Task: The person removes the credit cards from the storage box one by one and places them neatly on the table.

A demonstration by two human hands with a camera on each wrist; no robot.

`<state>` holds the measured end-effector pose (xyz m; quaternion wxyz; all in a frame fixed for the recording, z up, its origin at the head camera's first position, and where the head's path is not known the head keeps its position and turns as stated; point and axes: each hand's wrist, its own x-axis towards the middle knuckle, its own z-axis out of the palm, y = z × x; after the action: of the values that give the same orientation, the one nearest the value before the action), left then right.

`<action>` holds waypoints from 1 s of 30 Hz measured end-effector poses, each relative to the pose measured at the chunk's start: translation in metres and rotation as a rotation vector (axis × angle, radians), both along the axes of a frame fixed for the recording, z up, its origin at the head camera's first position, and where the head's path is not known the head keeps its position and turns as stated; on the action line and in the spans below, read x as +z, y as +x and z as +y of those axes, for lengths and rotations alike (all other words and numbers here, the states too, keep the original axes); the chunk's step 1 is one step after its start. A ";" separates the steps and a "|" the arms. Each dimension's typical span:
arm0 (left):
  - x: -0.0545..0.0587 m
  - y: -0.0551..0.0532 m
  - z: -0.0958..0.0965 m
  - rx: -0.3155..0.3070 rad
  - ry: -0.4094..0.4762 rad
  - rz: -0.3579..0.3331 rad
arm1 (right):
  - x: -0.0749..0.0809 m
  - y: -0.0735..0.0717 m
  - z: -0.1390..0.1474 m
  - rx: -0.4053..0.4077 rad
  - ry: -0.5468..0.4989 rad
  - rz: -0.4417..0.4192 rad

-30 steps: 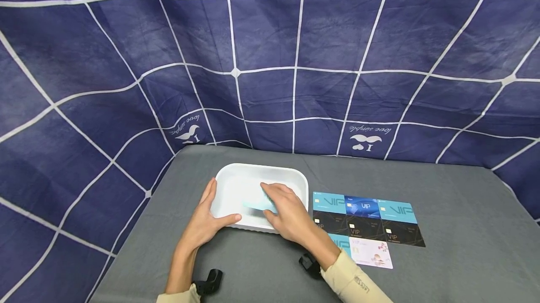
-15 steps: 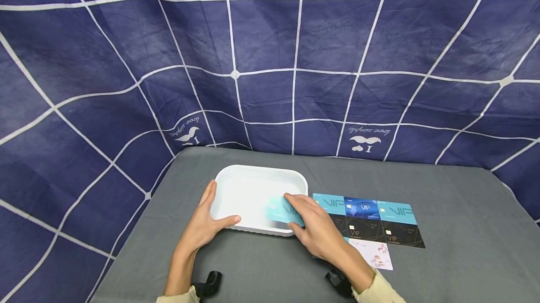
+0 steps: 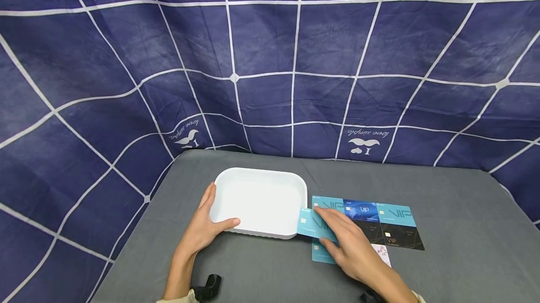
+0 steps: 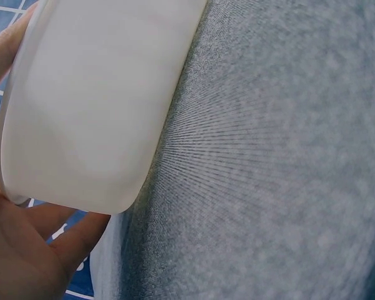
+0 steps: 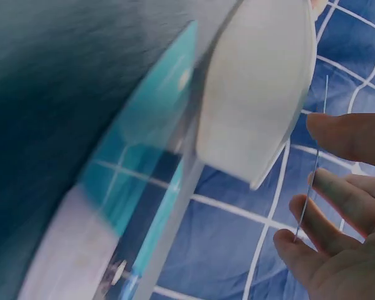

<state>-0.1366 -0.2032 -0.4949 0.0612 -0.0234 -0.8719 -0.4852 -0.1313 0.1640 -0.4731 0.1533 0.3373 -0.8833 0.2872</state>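
My left hand (image 3: 201, 228) holds the left end of a white rectangular tray (image 3: 258, 202), thumb over the near rim and fingers along the side. In the left wrist view, the tray's outer wall (image 4: 100, 112) fills the space between thumb and fingers. Just off the tray's right end, my right hand (image 3: 352, 249) pinches a light-blue VIP card (image 3: 309, 224) between thumb and fingers. The right wrist view shows this card edge-on as a thin line (image 5: 307, 199). Its left end is close to the tray's near right corner; the head view cannot settle whether they touch.
Several cards lie in rows right of the tray: light-blue ones (image 3: 397, 215), a dark-blue one (image 3: 362, 209), black ones (image 3: 402, 236) and a pale pink one (image 3: 383, 252), partly under the right hand. Grey cloth (image 3: 261, 265) covers the table. A blue checked curtain (image 3: 270, 96) hangs behind.
My right hand has carried the light-blue card from over the tray out to the right, above the laid-out cards. The left hand and tray stay in place.
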 end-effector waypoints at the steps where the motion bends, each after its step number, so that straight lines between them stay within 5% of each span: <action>1: 0.000 0.000 0.000 -0.001 -0.001 0.001 | -0.001 0.002 0.005 -0.002 -0.002 0.002; 14: -0.001 -0.001 0.002 0.005 0.011 -0.008 | -0.018 0.015 0.079 -0.070 0.079 0.009; 23: 0.001 0.000 0.001 0.006 0.007 -0.006 | -0.027 0.022 0.120 -0.215 0.213 -0.078; 30: 0.002 0.000 0.002 0.005 0.009 -0.001 | -0.036 0.025 0.149 -0.222 0.204 -0.064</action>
<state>-0.1364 -0.2011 -0.4933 0.0623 -0.0206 -0.8698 -0.4891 -0.1064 0.3126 -0.5093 0.1206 0.2422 -0.9442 0.1879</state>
